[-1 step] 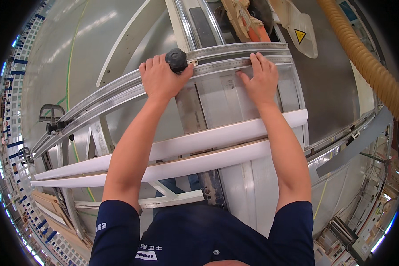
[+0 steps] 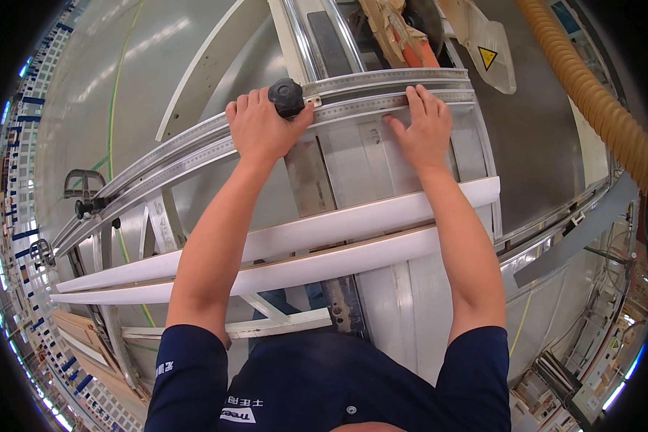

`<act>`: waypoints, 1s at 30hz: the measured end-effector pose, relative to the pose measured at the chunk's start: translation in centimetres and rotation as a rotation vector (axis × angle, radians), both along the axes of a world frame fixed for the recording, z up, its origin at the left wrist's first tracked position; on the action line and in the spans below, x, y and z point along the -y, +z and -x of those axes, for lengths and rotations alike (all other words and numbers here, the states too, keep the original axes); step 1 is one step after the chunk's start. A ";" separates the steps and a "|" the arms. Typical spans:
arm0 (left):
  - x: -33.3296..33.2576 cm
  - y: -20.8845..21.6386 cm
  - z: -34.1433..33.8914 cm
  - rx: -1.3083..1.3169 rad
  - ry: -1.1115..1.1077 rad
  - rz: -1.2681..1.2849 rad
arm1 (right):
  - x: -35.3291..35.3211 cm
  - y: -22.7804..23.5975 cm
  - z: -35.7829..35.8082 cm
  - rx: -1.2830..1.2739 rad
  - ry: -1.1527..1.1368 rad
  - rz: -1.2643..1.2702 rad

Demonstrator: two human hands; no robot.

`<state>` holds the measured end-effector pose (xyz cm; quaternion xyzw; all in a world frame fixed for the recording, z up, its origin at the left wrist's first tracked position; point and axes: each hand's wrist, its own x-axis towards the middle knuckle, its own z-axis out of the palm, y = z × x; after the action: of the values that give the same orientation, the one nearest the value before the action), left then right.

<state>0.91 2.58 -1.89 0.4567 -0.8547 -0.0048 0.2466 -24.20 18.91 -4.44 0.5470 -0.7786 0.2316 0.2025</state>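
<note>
A long metal fence rail with a printed scale (image 2: 360,106) runs across the machine in front of me. My left hand (image 2: 261,129) is wrapped over it, its fingers and thumb on either side of a black knob (image 2: 286,98). Farther right, my right hand (image 2: 426,135) has its fingers over the rail and its thumb at the near edge. Two long white strips (image 2: 338,227) lie side by side under my forearms, nearer to me than the rail. My grip hides part of the knob's base.
Grey clamp-like stops (image 2: 86,187) sit at the rail's left end. At the back right are a pale guard with a yellow warning triangle (image 2: 488,57) and a ribbed tan hose (image 2: 590,79). A white support bar (image 2: 281,324) stands close to my body. Wooden boards (image 2: 86,345) lean at the lower left.
</note>
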 end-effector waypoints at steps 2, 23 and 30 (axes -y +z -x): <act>0.0 0.1 0.0 0.007 0.003 -0.021 | -0.1 0.1 -0.1 -0.006 -0.005 -0.004; 0.5 2.3 -2.3 -0.328 -0.223 -0.452 | 10.8 13.2 -12.6 0.352 0.842 -0.405; -5.8 2.1 -21.3 -0.255 -0.127 -0.101 | 9.9 13.6 -12.7 0.047 0.517 -0.447</act>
<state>22.24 8.36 0.22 0.4090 -0.8425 -0.1211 0.3290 -11.46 8.96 9.13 0.7515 -0.6503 0.1115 -0.0056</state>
